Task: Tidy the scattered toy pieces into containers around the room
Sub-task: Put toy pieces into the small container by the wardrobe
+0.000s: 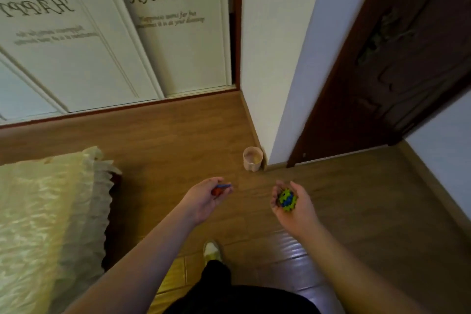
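"HAPPY" on white wardrobe door [178, 41]

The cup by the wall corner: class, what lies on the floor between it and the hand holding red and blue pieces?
Only bare wooden floor separates the cup from the left hand, as the head view shows.

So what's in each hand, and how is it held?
Left hand pinches red and blue toy pieces at its fingertips. Right hand cups green and blue toy pieces in its palm.

A bed [38, 211] with a shiny cover stands on the wood floor [178, 135]. White closet doors [163, 33] say "HAPPY". A dark brown door [395, 71] is on the right.
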{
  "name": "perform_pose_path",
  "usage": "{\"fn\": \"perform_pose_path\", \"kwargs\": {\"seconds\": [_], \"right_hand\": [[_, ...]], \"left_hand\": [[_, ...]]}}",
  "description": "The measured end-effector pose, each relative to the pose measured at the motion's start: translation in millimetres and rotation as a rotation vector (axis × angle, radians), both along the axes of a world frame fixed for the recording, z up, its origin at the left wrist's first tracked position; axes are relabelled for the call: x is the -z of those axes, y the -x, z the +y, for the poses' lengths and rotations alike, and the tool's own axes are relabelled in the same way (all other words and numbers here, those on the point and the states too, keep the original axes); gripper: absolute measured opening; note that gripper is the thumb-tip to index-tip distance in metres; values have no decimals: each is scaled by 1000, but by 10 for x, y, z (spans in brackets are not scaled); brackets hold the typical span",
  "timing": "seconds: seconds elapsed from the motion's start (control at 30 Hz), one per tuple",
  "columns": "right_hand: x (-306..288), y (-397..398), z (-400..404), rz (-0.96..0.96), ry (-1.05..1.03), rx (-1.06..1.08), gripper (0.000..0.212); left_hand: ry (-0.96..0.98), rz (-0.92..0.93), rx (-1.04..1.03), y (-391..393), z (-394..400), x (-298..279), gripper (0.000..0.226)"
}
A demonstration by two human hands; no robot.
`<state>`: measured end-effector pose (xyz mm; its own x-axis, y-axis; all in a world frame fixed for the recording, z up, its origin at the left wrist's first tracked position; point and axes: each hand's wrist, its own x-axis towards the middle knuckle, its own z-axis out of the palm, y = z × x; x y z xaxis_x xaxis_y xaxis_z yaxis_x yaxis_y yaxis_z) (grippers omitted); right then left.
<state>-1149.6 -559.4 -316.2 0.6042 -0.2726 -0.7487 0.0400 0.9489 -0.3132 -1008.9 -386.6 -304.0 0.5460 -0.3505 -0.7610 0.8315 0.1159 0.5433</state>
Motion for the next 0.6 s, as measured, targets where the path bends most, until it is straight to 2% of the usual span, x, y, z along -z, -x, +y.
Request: {"fn": "perform_pose_path", "kwargs": {"seconds": [0.13,0.33,0.6], "right_hand": [[99,-262,-286,34,13,-10,25],[307,-967,-766,283,72,-127,18],[476,-1834,-1203,371,69,-139,27]], "left_hand": [[-78,-48,117,-396,-381,187,19],[-126,-37,264,-1220,-775,459,20],[-298,-17,390,-2311,-1223,653,25]]}}
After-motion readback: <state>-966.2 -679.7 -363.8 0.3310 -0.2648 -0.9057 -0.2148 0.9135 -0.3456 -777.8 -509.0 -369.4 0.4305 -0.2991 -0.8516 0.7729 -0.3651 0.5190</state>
